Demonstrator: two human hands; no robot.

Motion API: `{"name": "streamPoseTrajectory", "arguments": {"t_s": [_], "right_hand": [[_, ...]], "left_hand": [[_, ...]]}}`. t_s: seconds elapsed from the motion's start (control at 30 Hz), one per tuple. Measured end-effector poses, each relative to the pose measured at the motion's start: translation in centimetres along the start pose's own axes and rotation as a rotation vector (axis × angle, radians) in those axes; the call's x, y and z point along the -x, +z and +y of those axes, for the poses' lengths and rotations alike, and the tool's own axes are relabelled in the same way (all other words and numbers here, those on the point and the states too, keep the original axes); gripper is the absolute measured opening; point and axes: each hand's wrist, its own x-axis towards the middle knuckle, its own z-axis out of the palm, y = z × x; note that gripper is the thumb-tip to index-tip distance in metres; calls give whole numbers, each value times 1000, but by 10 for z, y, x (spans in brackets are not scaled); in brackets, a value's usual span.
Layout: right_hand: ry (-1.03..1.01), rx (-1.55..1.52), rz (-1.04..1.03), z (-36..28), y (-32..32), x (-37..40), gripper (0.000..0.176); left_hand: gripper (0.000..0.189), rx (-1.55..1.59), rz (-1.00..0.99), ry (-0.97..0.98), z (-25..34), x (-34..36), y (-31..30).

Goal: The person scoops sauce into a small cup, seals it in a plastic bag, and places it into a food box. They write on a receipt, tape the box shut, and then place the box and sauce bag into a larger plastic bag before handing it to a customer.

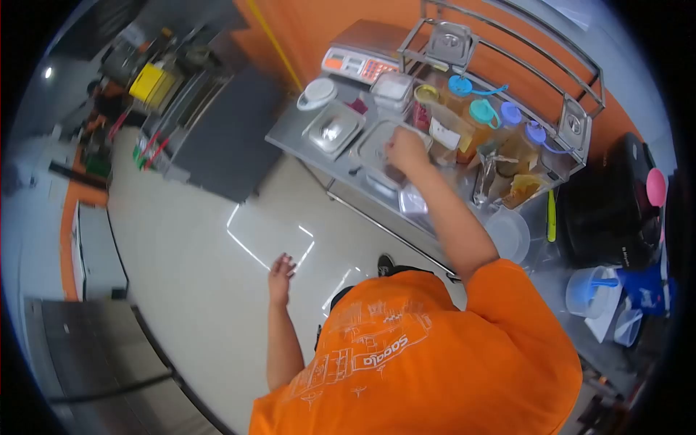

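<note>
My right hand [407, 152] reaches over a steel pan with a metal lid [371, 151] on the steel table [290, 134]. Its fingers are drawn together at the lid's surface; what they hold, if anything, is hidden. Left of that pan sits another lidded steel pan [333, 129]. A small dark utensil [355, 171] lies by the near edge of the first pan. My left hand [281, 271] hangs over the floor, away from the table, with fingers apart and nothing in them.
Behind the pans are a scale [355, 65], a white-lidded tub [317, 93] and a clear container [392, 88]. Bottles with blue [460, 85] and teal [481, 111] caps stand farther right. A black pot [605, 210] and a clear tub [589, 291] are at the right.
</note>
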Motion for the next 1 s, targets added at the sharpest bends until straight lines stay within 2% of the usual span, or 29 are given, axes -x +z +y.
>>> {"name": "streamPoseTrajectory", "arguments": {"t_s": [0.07,0.1,0.17,0.3,0.37,0.43,0.5,0.6,0.67,0.7,0.8,0.83,0.9,1.0], "right_hand": [[34,263,-57,-10,12,18,23],[56,228,-14,-23,25,-58,23],[36,266,-42,-19,37,-61,21],[191,207,66,-42,33,-55,24],[308,165,165,-33,45,-66,24],[432,152,246,-27,53,-59,24],[439,250,324,-33,51,-54,24],[532,349,332,-39,52,-45,22],[565,388,363,-38,55,-46,21],[562,423,382,-39,57,-47,20],[601,418,419,-38,54,-55,20],[605,419,419,-35,52,-54,20],[491,311,583,-28,43,-37,35],[636,-59,716,-72,-2,2,32]], "left_hand": [[50,-7,-121,-15,16,19,17],[50,-40,-168,15,68,-51,37],[49,-107,-257,-22,71,-75,41],[50,-168,-408,-57,104,-143,45],[51,-242,-535,-64,124,-182,50],[50,-320,-645,-10,139,-218,59],[41,-342,-735,35,166,-241,68],[37,-417,-819,70,191,-291,83],[37,-521,-964,173,206,-319,100],[37,-528,-975,154,213,-324,107],[33,-626,-1207,169,235,-329,134],[33,-626,-1210,167,234,-329,142],[30,-599,-1378,138,233,-325,152],[30,-627,-1420,177,246,-304,169]]}}
